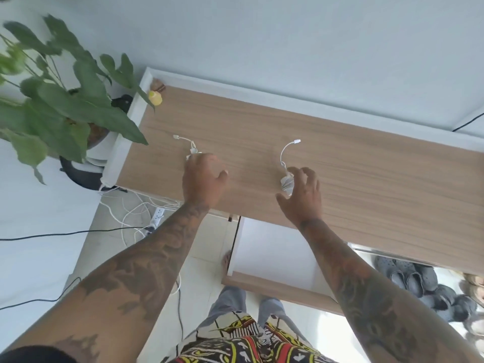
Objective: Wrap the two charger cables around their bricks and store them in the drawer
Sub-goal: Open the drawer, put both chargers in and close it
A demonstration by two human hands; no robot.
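A person stands at a long wooden cabinet top [340, 163] and reaches out with both arms. The left hand [203, 179] lies over the left charger [192, 153], which sits near the left end of the top. Its fingers curl down, but whether they grip the brick cannot be told, as the hand hides it. A short white cable end sticks out past the fingers. The right hand [303, 192] has its fingers spread and bent beside the right charger [286, 183], with the cable wound around the brick (a short tail loops up and away). The fingertips seem to touch it, not hold it. The two chargers are well apart, with bare wood between them and much more to the right. Below the front edge, the drawer [264, 258] stands pulled out, just beside the right arm. A leafy plant [65, 100] hangs over the left edge.
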